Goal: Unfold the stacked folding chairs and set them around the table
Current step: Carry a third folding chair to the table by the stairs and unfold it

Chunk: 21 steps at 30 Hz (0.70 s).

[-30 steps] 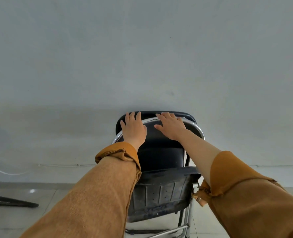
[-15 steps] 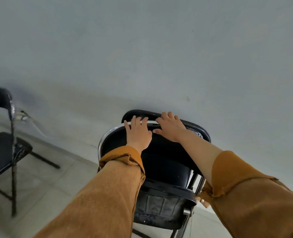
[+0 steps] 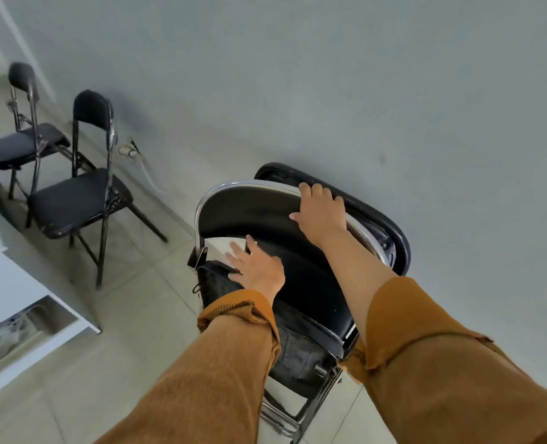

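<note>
**While your hands sit apart on the stacked chairs**

Where your right hand point(image 3: 321, 213) reaches highest, its fingers hook over the chrome top rail of the front folded chair point(image 3: 249, 219), and the thumb splays out on the black backrest pad. Your left hand point(image 3: 256, 267) is lower and to the left of the right. It lies flat with the fingers straight and spread on the upper edge of the dark folded panel under that backrest, resting there and gripping nothing. The two hands do not touch; a stretch of black pad lies between them. Both of your orange sleeves point(image 3: 233, 363) are pushed back from the wrists.

Just beyond your right fingertips, a second folded chair point(image 3: 393, 241) stands behind the front one. Its black backrest shows above and to the right of the chrome rail, against the grey wall point(image 3: 329, 75). Both chairs stand upright on the tiled floor point(image 3: 144, 315), the front one leaning on the one behind it.

Well to the left of your left hand, the nearer unfolded chair point(image 3: 76, 200) stands open on its legs. The farther unfolded chair point(image 3: 22, 145) is open just past it, and both have their backs near the wall. Below and left of your left forearm is a corner of the white table point(image 3: 6, 277), apart from the nearer open chair. Between the open chairs and your hands, a wall socket point(image 3: 128, 152) sits low on the wall with a pale cable point(image 3: 150, 184) trailing from it.
</note>
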{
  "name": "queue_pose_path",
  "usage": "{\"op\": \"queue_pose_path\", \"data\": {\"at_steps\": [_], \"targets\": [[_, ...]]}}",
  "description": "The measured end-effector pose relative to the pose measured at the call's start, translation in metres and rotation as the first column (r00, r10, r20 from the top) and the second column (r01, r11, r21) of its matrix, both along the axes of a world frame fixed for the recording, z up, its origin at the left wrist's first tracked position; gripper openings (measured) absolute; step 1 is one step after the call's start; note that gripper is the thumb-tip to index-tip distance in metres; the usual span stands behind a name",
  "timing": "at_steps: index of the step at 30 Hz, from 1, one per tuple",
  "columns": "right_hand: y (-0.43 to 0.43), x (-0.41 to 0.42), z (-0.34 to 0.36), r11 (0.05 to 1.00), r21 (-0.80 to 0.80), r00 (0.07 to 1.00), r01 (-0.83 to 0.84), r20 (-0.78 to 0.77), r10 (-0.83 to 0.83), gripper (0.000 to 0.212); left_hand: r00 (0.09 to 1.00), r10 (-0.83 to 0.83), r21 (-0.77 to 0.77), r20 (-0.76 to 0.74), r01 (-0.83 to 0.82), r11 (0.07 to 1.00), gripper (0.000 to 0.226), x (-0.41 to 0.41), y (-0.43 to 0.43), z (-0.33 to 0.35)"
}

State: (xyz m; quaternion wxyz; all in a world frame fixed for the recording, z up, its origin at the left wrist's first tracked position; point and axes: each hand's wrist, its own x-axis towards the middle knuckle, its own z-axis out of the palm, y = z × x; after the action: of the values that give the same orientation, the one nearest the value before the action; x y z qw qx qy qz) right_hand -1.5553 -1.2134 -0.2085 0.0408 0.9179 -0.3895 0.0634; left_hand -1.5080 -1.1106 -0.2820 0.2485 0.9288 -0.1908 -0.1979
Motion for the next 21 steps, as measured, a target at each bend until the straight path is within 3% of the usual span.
{"op": "queue_pose_path", "data": {"at_steps": [3, 6, 8, 12, 18, 21], "targets": [[-0.004, -0.001, -0.004, 1.000, -0.019, 1.000, -0.013, 0.008, 0.013, 0.065, 0.976, 0.079, 0.123, -0.201, -0.055, 0.991, 0.079, -0.012, -0.005, -0.021], [-0.005, -0.001, -0.008, 0.999, -0.045, 0.999, -0.021, 0.025, 0.023, 0.066, 0.983, 0.014, 0.222, -0.182, 0.027, 0.975, 0.078, -0.025, -0.008, -0.047], [-0.005, 0.000, -0.010, 0.998, -0.067, 0.999, -0.015, 0.027, 0.017, 0.068, 0.991, -0.035, 0.258, -0.132, 0.068, 0.964, 0.066, -0.030, -0.007, -0.061], [-0.001, 0.000, -0.012, 0.994, -0.105, 1.000, 0.000, -0.002, -0.001, 0.075, 0.995, -0.030, 0.196, -0.091, 0.047, 0.979, 0.044, -0.033, -0.003, -0.076], [0.013, 0.001, -0.007, 0.995, -0.096, 0.999, 0.025, -0.027, -0.027, 0.076, 0.998, -0.021, 0.108, -0.063, 0.028, 0.994, 0.039, -0.035, 0.026, -0.084], [0.028, 0.001, -0.004, 0.994, -0.103, 0.999, 0.035, -0.032, -0.039, 0.076, 0.995, -0.034, 0.134, -0.091, 0.047, 0.990, 0.049, -0.033, 0.043, -0.079]]}}
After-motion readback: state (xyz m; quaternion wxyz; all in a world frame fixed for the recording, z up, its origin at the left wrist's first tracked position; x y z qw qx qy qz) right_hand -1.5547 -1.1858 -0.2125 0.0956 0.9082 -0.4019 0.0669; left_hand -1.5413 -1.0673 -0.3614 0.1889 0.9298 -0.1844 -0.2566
